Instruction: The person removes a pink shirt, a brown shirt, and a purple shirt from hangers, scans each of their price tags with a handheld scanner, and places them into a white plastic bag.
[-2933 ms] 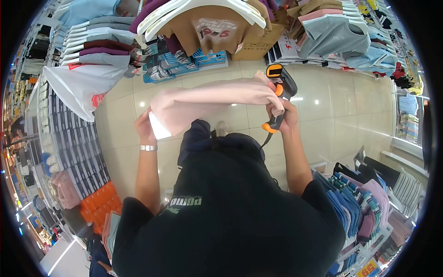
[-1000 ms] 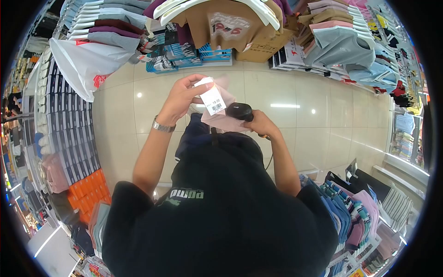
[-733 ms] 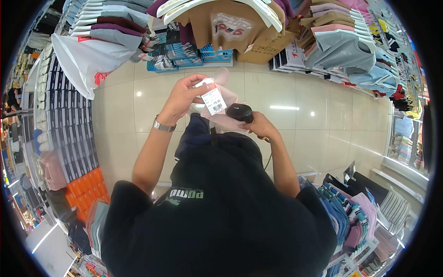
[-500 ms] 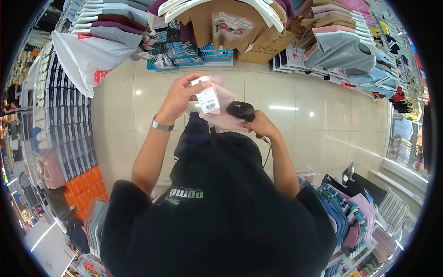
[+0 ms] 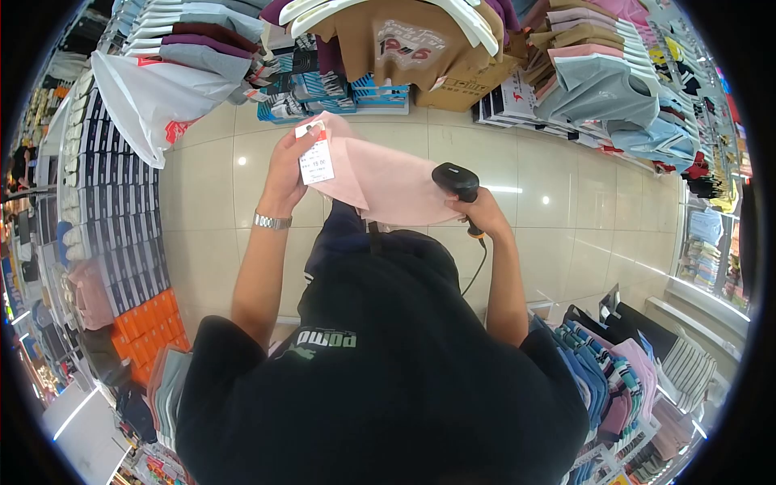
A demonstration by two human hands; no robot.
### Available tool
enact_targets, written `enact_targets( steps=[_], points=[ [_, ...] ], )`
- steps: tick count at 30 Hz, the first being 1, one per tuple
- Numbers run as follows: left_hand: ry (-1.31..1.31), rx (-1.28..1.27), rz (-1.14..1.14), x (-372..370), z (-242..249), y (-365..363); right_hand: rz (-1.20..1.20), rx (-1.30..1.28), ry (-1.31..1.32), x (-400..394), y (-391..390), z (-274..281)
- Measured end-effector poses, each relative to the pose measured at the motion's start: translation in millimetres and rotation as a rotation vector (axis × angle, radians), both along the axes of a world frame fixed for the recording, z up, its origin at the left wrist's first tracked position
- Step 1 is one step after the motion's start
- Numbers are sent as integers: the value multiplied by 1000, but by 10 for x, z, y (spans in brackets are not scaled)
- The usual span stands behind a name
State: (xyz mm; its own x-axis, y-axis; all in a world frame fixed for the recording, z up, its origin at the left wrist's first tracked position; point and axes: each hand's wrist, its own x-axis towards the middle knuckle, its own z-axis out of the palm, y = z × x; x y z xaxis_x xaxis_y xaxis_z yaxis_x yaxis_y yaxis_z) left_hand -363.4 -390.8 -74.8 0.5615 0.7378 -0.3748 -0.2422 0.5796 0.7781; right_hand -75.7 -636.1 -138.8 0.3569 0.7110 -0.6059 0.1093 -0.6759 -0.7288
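Note:
My left hand (image 5: 287,166) pinches a white price tag (image 5: 318,161) with an orange-red top, together with the edge of a pale pink garment (image 5: 396,184). The garment stretches sideways in front of my body. In my right hand (image 5: 485,212) is a black barcode scanner (image 5: 457,179) with a cord hanging from its handle. The scanner's head lies over the right end of the pink cloth. Whether my right fingers also grip the cloth is hidden behind the scanner.
Ahead, a brown T-shirt (image 5: 412,48) hangs above a cardboard box (image 5: 465,89). A white plastic bag (image 5: 158,101) hangs at the left, near stacked shoe boxes (image 5: 133,234) and orange boxes (image 5: 151,331). Folded striped shirts (image 5: 602,368) are at lower right.
My hands have moved apart, the left one leftward with the tag and the right one rightward with the scanner. The pink garment is now spread wider between them.

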Motion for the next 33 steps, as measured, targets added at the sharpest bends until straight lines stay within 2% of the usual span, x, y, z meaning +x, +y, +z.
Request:
enact_targets(
  steps=[2,5,8,12,15,16,19,23,33],
  points=[
    [0,28,-24,-1,0,-14,0,-12,-48,15,4,-86],
    [12,99,-55,64,-9,-84,45,20,-405,-23,-10,-255],
    [80,181,-72,121,-96,-126,38,-20,-189,-174,133,105],
    [158,248,-115,183,-223,-148,58,57,226,-459,254,665],
    [189,264,-116,222,-215,-186,193,134,385,-612,245,876],
    [190,257,-110,242,-187,-206,261,140,390,-664,263,982],
    [192,247,-98,272,-141,-237,229,184,386,-864,304,1165],
    [191,245,-86,246,-242,-219,247,168,296,-944,366,1161],
    [202,215,-130,282,-265,-282,268,128,291,-915,355,1208]
  ],
)
